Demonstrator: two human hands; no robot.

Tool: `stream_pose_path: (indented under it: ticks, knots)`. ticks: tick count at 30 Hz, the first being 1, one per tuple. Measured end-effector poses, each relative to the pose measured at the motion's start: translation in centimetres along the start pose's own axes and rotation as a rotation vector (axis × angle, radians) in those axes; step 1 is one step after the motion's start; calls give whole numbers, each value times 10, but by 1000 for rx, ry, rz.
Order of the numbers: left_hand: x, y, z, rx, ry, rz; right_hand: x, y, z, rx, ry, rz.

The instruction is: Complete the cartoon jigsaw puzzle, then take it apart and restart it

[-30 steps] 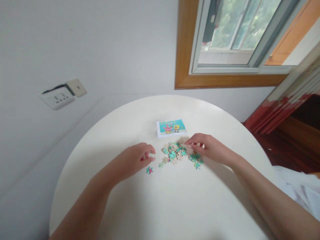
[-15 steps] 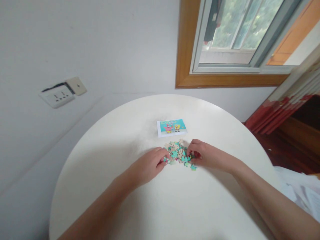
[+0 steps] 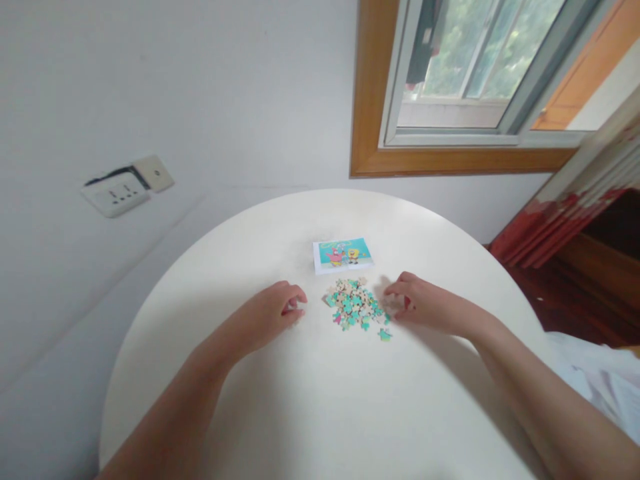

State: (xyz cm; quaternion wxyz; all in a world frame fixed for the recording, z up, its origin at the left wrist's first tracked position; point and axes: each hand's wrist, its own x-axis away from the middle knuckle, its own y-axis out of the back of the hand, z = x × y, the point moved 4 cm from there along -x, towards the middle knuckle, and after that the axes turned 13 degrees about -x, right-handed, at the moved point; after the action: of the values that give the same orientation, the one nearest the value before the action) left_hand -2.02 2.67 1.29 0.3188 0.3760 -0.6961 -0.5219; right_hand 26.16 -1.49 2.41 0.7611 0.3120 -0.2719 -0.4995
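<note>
A heap of small jigsaw puzzle pieces (image 3: 354, 303), teal, beige and a little pink, lies in the middle of the table. To its left is my left hand (image 3: 280, 308), with thumb and fingers apart and nothing between them. My right hand (image 3: 417, 303) hovers close to the right edge of the heap, its curled fingers parted and holding nothing. One loose teal and yellow puzzle piece (image 3: 385, 335) sits just off the heap's lower right. Behind the pieces lies a teal picture card (image 3: 344, 255) with pink and yellow cartoon figures.
The round white table (image 3: 320, 400) stands against the wall. A wall socket (image 3: 117, 192) is at left, a wood-framed window (image 3: 373, 160) at upper right. A red and white curtain (image 3: 545, 223) and some white sheets (image 3: 593, 373) are at right.
My left hand has drawn away from the heap to the left. My right hand has shifted slightly right, off the pieces. Both have opened, and the heap lies uncovered.
</note>
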Motion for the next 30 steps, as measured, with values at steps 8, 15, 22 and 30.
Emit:
stream_pose_path:
  ticks: [8, 15, 22, 30]
  knots:
    - [-8, -9, -30, 168, -82, -103, -18, -18, 19, -91, 147, -112]
    - [4, 0, -8, 187, -52, 149, 0, -15, 10, -101, 76, 94]
    - [-2, -23, -30, 176, -63, -17, -11, -26, 26, -110, 139, 35]
    - [-12, -9, -43, -19, -143, -453, -26, -23, 10, 8, 168, -300]
